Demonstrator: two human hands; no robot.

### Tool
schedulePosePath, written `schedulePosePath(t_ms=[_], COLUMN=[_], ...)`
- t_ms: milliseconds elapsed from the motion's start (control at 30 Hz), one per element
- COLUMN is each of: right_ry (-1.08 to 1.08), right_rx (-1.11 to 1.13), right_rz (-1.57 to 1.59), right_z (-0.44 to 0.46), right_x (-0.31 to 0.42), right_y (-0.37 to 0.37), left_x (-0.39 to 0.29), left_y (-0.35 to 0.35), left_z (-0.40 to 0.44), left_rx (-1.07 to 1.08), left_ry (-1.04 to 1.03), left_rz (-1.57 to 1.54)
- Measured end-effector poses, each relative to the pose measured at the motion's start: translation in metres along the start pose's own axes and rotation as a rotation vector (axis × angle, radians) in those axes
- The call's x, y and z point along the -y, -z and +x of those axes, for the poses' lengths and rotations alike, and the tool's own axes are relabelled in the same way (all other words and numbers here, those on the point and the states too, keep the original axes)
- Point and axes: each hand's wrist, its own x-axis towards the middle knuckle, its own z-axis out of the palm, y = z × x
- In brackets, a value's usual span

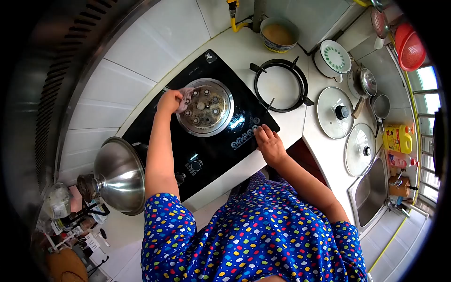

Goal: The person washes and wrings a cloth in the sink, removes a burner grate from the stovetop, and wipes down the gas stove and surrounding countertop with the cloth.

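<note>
My left hand (170, 101) is closed on a pinkish-grey cloth (184, 100), which lies against the left rim of the round metal burner (206, 107). That burner is stained and sits in a black glass cooktop (162, 131). At the cooktop's right front corner, my right hand (270, 145) rests with its fingers curled together beside the printed rings. What is under its fingertips is hidden. A black control knob (196, 165) stands on the cooktop's front left part. On the counter behind my right hand lies a black pan support ring (304, 89).
A domed steel lid (120, 174) stands left of the cooktop. At the back is a patterned bowl (280, 44) of brownish contents. On the right are two glass lids (331, 120), a white pot (324, 66), small saucepans (381, 107), a yellow jug (398, 138) and a sink (369, 197).
</note>
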Motion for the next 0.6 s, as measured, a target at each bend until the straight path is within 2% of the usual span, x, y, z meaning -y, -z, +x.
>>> schedulePosePath(t_ms=[100,167,233,267,300,367,400,533,600], right_ry=[-0.007,-0.008,-0.001,0.004,0.009,0.006,0.001,0.012,-0.005], right_rx=[0.006,0.005,0.005,0.020,0.037,-0.002,-0.042,-0.073,-0.048], right_rz=[-0.032,-0.040,-0.052,-0.068,-0.084,-0.100,-0.118,-0.103,-0.074], right_z=[0.001,0.001,0.004,0.004,0.004,0.004,0.005,0.005,0.006], right_x=[0.001,0.002,0.001,0.001,0.001,-0.001,0.000,-0.001,-0.001], right_y=[0.002,0.000,0.000,0.000,-0.001,-0.009,-0.011,-0.012,-0.013], left_x=[-0.004,-0.009,-0.008,-0.012,-0.014,-0.031,-0.038,-0.050,-0.040], left_y=[0.007,0.007,0.003,0.003,0.003,-0.002,-0.009,0.009,0.006], left_z=[-0.015,-0.018,-0.017,-0.015,-0.017,-0.025,-0.025,-0.039,-0.048], left_rx=[0.167,0.143,-0.124,-0.155,-0.156,-0.011,-0.087,-0.052,-0.045], left_ry=[0.119,0.086,0.019,-0.010,-0.008,0.060,0.086,0.221,0.284], left_rz=[0.046,0.128,-0.128,-0.405,-0.404,-0.137,0.073,0.189,0.127])
